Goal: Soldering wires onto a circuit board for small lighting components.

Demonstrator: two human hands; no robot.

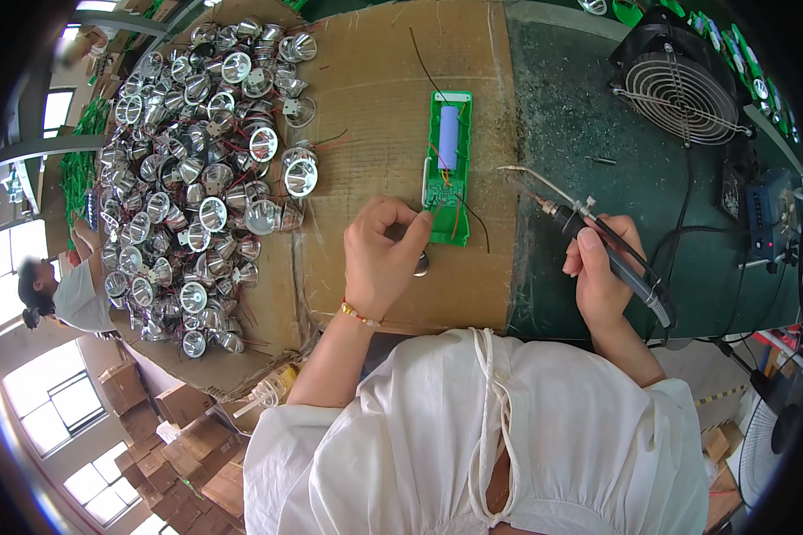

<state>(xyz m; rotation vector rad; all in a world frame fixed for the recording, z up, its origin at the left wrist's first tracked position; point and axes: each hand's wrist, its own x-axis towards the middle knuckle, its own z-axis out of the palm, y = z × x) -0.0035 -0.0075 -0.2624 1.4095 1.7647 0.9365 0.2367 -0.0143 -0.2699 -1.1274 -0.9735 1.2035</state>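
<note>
A green plastic housing (459,230) lies lengthwise on the cardboard, with a purple cylindrical battery (449,138) in its upper half. Below the battery sits a green circuit board (444,194) with thin red and black wires around it. At the board's lower left, my left hand (385,241) is closed in a pinch on a thin red wire (438,208). My right hand (603,267) grips a soldering iron (629,275) with a thin solder-feed tube (544,181) along it. The iron's tip points up-left, apart from the housing. Part of a shiny reflector cup (422,264) shows beside my left hand.
Many silver reflector cups (212,214) with wires are heaped at the left. A black fan with a wire grille (678,94) stands far right, above a blue soldering station (770,221). A small metal piece (602,160) lies on the green mat (580,116). Another person (76,290) is at far left.
</note>
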